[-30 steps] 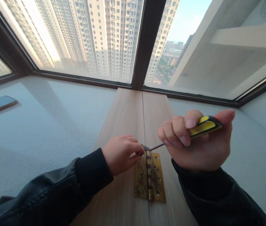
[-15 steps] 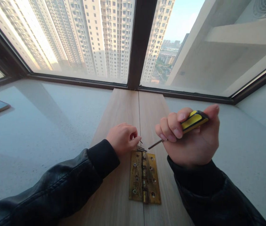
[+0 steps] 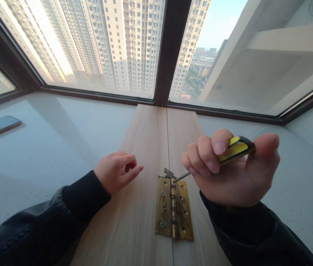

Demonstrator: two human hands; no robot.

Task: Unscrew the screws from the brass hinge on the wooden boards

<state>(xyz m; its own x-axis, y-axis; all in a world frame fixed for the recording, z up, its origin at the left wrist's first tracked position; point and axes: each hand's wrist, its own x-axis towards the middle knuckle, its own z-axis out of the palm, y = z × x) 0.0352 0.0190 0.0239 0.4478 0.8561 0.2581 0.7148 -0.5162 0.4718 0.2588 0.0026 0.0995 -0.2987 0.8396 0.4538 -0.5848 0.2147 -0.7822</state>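
Head view: our right hand (image 3: 234, 175) grips the screwdriver (image 3: 236, 147), tip at 12 o'clock of the hinge (image 3: 174, 208), our left hand (image 3: 114, 173) half-open, empty, at 10 o'clock.

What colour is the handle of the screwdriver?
Yellow with black screwdriver handle, clearest in the head view.

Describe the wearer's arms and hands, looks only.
Left hand and right hand are bare: no gloves, rings or watch visible. Left sleeve and right sleeve are black, slightly shiny, leather-like jacket, ending in matte black fabric cuffs.
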